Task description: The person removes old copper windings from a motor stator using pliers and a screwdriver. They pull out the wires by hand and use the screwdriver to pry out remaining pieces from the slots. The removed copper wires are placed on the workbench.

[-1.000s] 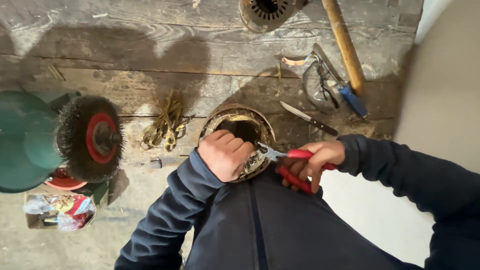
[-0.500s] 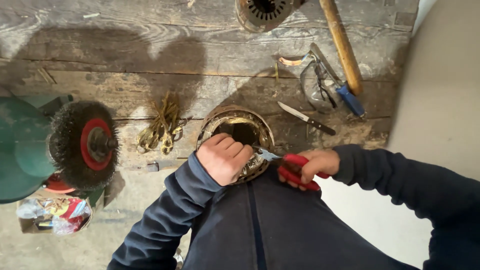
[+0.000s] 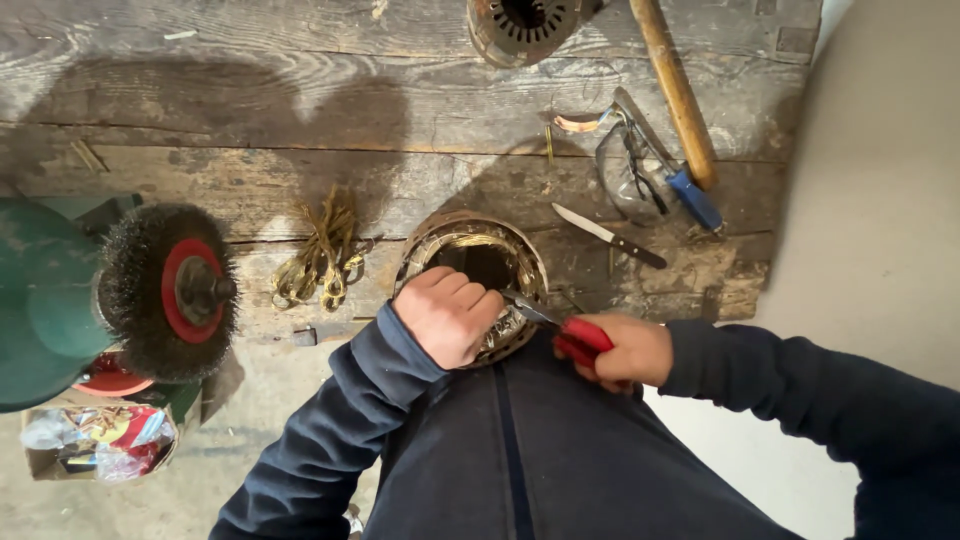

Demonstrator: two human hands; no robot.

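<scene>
Stator: round metal motor stator w/ brass-coloured copper windings sits at the near edge of the weathered wooden bench, against the person's dark blue jacket. Left hand rests on the stator's near rim, fingers curled into a fist over the windings; whether they pinch wire cannot be told. Right hand is closed around red-handled pliers; plier tip points left into the windings, touching them just beside the left hand. Loose bundle of removed copper wire lies on the bench left of the stator, near but apart. Round wire-brush wheel w/ red hub on a green bench grinder at far left. Small knife, clear safety glasses, blue-handled tool and wooden hammer handle lie right of the stator.
</scene>
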